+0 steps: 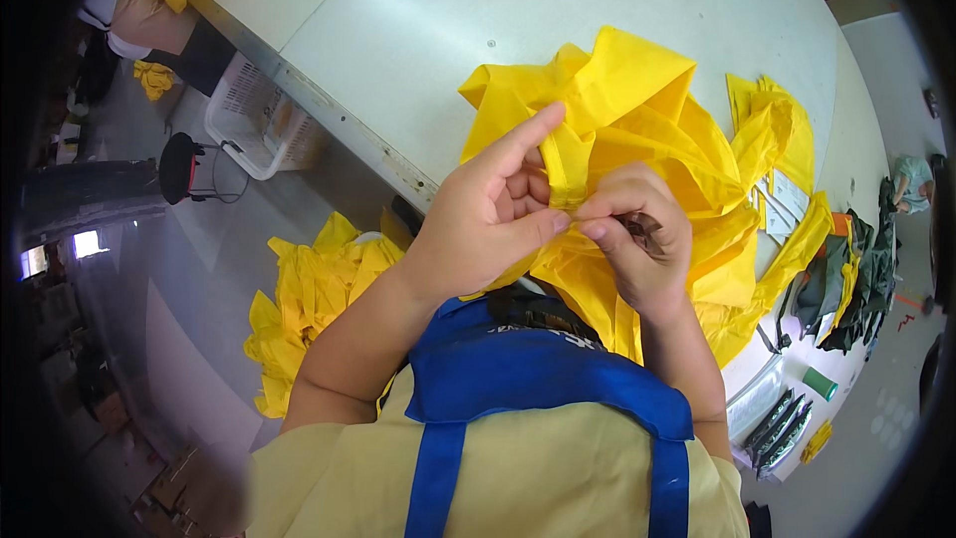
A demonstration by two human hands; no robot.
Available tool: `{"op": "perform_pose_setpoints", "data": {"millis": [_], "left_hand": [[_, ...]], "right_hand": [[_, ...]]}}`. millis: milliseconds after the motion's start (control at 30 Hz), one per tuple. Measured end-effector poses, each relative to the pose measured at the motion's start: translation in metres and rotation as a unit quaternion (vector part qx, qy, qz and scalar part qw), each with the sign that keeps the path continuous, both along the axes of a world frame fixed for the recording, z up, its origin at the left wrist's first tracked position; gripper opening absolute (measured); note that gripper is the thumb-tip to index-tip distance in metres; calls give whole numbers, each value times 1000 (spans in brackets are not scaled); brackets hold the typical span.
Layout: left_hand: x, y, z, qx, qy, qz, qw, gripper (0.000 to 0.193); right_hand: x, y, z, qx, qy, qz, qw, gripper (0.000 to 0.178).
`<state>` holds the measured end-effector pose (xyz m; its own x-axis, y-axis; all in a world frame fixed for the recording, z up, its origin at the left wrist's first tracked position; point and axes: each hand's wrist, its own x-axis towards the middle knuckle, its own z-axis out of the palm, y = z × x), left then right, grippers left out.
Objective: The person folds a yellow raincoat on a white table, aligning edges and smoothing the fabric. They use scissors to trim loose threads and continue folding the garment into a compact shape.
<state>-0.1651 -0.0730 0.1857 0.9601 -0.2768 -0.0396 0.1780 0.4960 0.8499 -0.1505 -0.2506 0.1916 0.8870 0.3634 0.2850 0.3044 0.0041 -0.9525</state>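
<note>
A large crumpled piece of yellow fabric [637, 80] lies across the table's near edge, its folds spreading to the right. My left hand [488, 204] grips a narrow folded strip of it between thumb and fingers, with the index finger stretched up along the cloth. Close beside, my right hand [647, 239] pinches the end of that strip, its fingertips almost touching my left thumb. Something small and dark shows inside the curled right fingers; what it is, I cannot make out. The lower part of the fabric hangs toward my blue apron [538, 379].
The pale table [418, 50] stretches ahead. More yellow fabric [772, 134] lies to the right, and a yellow heap [319, 289] sits at lower left. A white basket [261, 125] and a stool [179, 167] stand left. Dark garments [861, 269] and a green cylinder [820, 384] are at right.
</note>
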Motion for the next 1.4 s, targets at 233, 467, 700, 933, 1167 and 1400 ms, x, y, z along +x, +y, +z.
{"op": "perform_pose_setpoints", "data": {"millis": [233,467,700,933,1167,1400], "left_hand": [[0,0,4,-14,22,-5,1000,71],[0,1,9,24,31,-18,999,69],[2,1,9,25,45,-31,998,69],[2,1,7,-5,72,-38,997,70],[8,2,10,25,51,-19,998,65],[59,-10,20,-40,-5,29,999,40]], "right_hand": [[-11,-24,-3,-95,66,-112,987,46],[-1,-19,23,-267,-56,-88,958,32],[7,-18,30,-256,-101,-61,959,30],[4,-16,25,-251,-116,-80,958,28],[-4,-21,3,52,79,-178,979,44],[-49,6,-53,-27,123,-131,983,62]]}}
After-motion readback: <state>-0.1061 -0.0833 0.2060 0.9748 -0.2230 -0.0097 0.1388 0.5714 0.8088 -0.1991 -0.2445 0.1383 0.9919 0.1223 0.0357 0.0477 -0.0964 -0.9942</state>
